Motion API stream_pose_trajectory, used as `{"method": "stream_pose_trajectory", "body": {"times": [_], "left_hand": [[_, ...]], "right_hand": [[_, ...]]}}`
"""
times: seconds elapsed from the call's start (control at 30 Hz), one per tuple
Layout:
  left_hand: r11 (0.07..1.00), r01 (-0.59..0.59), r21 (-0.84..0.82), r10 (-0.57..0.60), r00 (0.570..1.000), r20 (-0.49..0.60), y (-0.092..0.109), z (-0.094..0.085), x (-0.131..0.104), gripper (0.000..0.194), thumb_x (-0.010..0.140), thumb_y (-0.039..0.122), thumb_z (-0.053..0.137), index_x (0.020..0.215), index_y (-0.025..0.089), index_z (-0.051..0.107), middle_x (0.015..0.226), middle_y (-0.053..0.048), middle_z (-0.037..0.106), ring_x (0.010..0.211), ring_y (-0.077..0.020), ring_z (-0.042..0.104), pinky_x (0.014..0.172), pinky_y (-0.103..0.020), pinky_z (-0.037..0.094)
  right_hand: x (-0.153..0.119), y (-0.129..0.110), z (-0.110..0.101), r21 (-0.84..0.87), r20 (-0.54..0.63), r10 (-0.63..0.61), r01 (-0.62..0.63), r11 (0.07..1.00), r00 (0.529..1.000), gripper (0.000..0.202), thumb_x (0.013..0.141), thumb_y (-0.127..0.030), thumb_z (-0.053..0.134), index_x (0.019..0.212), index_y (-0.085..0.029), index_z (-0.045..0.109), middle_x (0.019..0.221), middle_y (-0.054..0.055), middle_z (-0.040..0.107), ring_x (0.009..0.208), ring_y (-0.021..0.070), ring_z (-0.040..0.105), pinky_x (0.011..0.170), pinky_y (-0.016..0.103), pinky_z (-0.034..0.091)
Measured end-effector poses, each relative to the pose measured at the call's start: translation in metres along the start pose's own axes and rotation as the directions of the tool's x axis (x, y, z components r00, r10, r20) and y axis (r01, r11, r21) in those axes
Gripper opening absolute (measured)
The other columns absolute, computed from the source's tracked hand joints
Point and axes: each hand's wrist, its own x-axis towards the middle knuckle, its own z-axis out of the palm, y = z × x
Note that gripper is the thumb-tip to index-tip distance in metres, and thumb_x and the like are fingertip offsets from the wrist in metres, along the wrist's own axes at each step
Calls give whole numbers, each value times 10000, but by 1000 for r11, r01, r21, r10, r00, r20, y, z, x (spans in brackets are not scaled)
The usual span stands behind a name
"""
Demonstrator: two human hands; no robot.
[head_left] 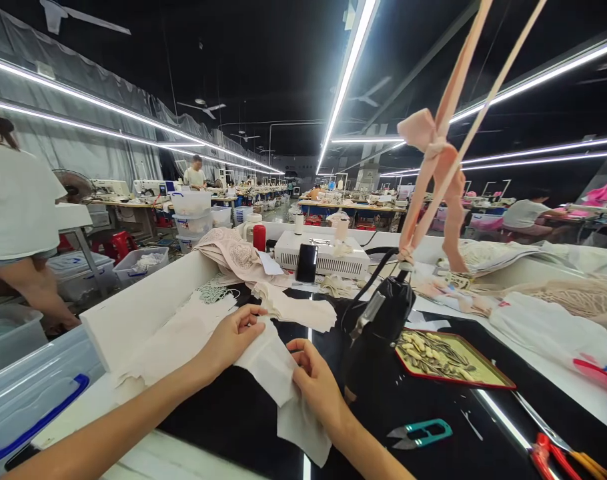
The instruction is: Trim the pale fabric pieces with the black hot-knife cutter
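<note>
A pale off-white piece of fabric (pixel 271 363) hangs between my two hands above the black tabletop. My left hand (pixel 236 337) pinches its upper left end, thumb and fingers together. At its right edge my right hand (pixel 316 380) grips the cloth between thumb and curled fingers. Just beyond my left fingertips lies a stack of cut cream fabric pieces (pixel 303 312). To the left, more pale fabric (pixel 183 340) is spread along the white side wall, with a tangle of light green cord (pixel 214 293) on it.
On the right are teal thread snips (pixel 421 433), red-handled scissors (pixel 548 457) and a tray (pixel 501 381) of seeds and peanuts. A black hand-held device (pixel 383 310) hangs from peach fabric strips (pixel 436 150). A phone (pixel 307 263) leans on a white box (pixel 341 257). A person (pixel 18 200) stands at left.
</note>
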Motion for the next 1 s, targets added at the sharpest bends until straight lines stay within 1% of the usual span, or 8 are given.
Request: {"method": "stream_pose_trajectory", "body": {"times": [0.13,0.2,0.33,0.47,0.6,0.77,0.93,1.0], "left_hand": [[1000,-13,-9,13,999,-29,3,2,4,575,779,603,723,1187,200,688,932,-14,654,722,-166,601,644,-266,413],[1000,-21,-10,21,999,-43,3,1,7,591,767,611,729,1185,195,692,949,-24,667,751,-177,617,657,-269,425],[1000,-24,7,25,995,-93,0,-6,11,582,765,615,733,1173,201,705,974,-35,671,809,-197,633,688,-276,441],[999,-24,23,27,990,-135,-4,-15,12,569,765,610,737,1157,197,721,990,-49,680,865,-217,648,720,-287,464],[999,-28,36,34,984,-172,-6,-20,13,563,756,606,743,1139,194,734,999,-54,687,916,-233,663,776,-304,487],[999,-27,37,34,982,-184,-10,-22,15,558,761,613,730,1132,197,738,990,-55,703,899,-235,671,775,-311,494],[999,-30,34,36,978,-207,-15,-25,17,540,755,607,738,1115,205,745,991,-60,717,902,-244,679,755,-309,496],[999,-28,30,34,976,-215,-18,-28,18,536,752,605,742,1108,204,746,999,-62,721,908,-245,681,754,-308,497]], "right_hand": [[-6,-4,-4,-59,9,6,-5,998,1000,372,730,-200,527,1093,-232,603,787,-32,635,620,142,512,568,259,335],[-9,-6,-6,-103,1,0,0,995,1000,367,720,-188,518,1070,-232,619,780,-31,625,661,153,517,598,267,340],[-10,-7,-12,-187,-19,-16,12,982,1000,392,691,-164,498,1047,-229,649,716,-46,580,667,165,496,631,286,326],[-8,-5,-18,-233,-36,-47,38,972,998,370,702,-182,505,1032,-227,667,708,-45,583,684,174,512,643,294,328],[-6,-2,-25,-240,-48,-57,44,970,997,351,731,-237,525,1046,-216,678,710,-41,590,675,171,518,629,292,335],[0,5,-35,-233,-81,-74,53,971,994,305,758,-327,576,1007,-210,709,716,-30,614,667,171,529,636,300,366],[6,6,-43,-209,-128,-81,53,976,988,307,760,-415,660,968,-208,748,773,13,707,743,213,632,689,326,455],[8,3,-46,-194,-141,-69,40,980,988,329,751,-448,686,961,-204,756,795,31,739,747,227,655,665,327,478]]}}
